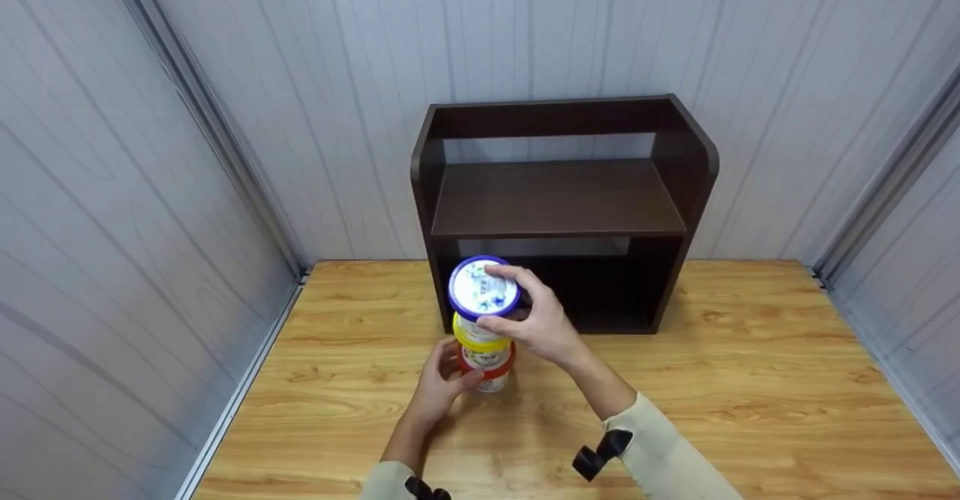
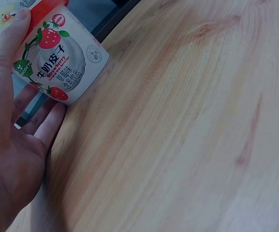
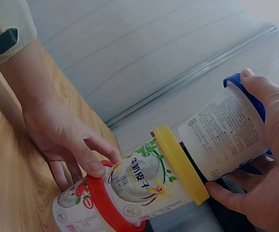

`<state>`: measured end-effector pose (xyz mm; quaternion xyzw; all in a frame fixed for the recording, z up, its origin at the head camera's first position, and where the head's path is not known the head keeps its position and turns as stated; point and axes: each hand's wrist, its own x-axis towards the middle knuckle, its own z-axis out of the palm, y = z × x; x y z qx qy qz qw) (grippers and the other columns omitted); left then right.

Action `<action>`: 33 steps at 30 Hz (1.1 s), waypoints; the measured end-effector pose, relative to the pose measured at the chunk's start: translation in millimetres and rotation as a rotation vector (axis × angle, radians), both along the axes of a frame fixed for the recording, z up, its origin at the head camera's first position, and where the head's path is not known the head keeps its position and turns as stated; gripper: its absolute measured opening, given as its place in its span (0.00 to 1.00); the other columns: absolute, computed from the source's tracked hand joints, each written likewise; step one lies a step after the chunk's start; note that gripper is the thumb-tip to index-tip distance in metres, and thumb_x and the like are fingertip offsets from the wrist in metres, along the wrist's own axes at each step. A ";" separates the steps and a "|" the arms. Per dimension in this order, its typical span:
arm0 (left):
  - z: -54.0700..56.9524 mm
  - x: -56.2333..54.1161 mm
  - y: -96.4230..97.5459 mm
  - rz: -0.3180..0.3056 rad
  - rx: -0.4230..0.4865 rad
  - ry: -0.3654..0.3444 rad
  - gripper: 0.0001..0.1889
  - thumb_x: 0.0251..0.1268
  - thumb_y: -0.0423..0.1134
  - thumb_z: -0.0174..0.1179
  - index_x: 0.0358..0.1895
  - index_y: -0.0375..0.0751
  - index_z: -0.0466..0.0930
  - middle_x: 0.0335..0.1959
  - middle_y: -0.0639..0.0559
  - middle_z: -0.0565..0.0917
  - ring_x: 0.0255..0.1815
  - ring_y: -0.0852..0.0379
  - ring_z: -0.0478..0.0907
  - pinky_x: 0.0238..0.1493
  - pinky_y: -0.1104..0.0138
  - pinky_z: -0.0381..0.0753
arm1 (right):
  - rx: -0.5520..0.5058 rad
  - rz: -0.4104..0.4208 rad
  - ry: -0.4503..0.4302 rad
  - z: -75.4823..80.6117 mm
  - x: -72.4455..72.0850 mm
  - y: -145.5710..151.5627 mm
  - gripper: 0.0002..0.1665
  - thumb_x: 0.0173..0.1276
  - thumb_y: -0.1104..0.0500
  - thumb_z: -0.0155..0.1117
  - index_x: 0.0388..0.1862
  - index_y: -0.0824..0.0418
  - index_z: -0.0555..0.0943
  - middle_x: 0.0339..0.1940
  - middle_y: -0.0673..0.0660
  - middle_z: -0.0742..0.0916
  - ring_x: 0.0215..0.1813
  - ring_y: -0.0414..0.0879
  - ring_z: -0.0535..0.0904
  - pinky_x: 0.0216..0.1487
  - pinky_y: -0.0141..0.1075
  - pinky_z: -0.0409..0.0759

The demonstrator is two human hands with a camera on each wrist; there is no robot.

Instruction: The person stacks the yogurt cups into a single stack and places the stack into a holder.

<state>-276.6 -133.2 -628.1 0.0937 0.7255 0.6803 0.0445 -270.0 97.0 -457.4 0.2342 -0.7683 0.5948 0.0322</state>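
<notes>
Three white tubs form a stack on the table. At the bottom is a red-lidded tub (image 2: pixel 64 58) with strawberries on its label. A yellow-lidded tub (image 3: pixel 146 181) with a flower print stands on it. Topmost is a blue-lidded tub (image 1: pixel 480 288), its base right at the yellow lid and offset from it in the right wrist view. My right hand (image 1: pixel 545 324) grips this top tub by its lid and side, thumb and fingers on opposite sides. Down at the red lid, my left hand (image 1: pixel 435 395) holds the bottom tub with its thumb in front and fingers around the side.
Just behind the stack stands a dark brown two-tier shelf (image 1: pixel 559 196), its lower compartment open toward me. The wooden table (image 1: pixel 750 380) extends to both sides. Pale panelled walls (image 1: pixel 360 110) enclose the back and sides.
</notes>
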 end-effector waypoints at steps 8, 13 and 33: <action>-0.1 -0.2 0.4 -0.002 -0.003 0.007 0.37 0.75 0.36 0.75 0.81 0.37 0.67 0.78 0.31 0.78 0.79 0.35 0.79 0.85 0.42 0.76 | 0.000 0.007 -0.013 -3.0 -0.1 -1.1 0.43 0.71 0.55 0.85 0.82 0.56 0.77 0.80 0.66 0.80 0.77 0.61 0.79 0.75 0.58 0.86; 0.3 0.1 1.0 -0.003 -0.003 0.009 0.36 0.75 0.35 0.75 0.80 0.38 0.68 0.77 0.31 0.79 0.78 0.36 0.79 0.85 0.43 0.76 | -0.016 -0.006 -0.012 -3.2 -0.1 -2.1 0.43 0.70 0.56 0.85 0.81 0.57 0.78 0.78 0.66 0.81 0.76 0.60 0.80 0.76 0.53 0.83; 2.1 1.7 0.1 -0.012 0.006 0.000 0.37 0.76 0.36 0.75 0.82 0.40 0.67 0.78 0.33 0.78 0.78 0.39 0.79 0.85 0.43 0.75 | -0.042 -0.017 -0.040 -4.8 1.6 -4.4 0.34 0.75 0.57 0.81 0.77 0.58 0.81 0.75 0.69 0.79 0.75 0.64 0.82 0.74 0.66 0.86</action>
